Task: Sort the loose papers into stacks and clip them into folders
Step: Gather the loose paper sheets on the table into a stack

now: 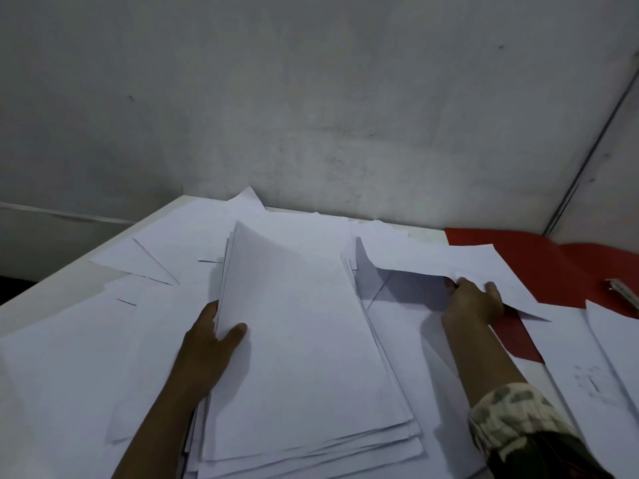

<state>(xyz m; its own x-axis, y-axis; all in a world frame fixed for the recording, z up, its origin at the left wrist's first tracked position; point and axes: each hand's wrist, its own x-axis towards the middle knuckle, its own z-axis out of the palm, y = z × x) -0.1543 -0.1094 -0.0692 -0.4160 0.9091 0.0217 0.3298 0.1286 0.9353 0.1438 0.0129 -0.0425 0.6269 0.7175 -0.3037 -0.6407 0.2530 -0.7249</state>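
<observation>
The left hand (211, 344) grips the left edge of a paper stack (304, 340) at the table's (52, 281) middle, thumb on top. The right hand (472, 302) pinches a loose sheet (449, 261), lifted over the open red folder (539, 261) near the right edge.

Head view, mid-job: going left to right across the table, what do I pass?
Loose sheets → left hand → stack → right hand lifting a sheet → red folder → metal clip.
</observation>
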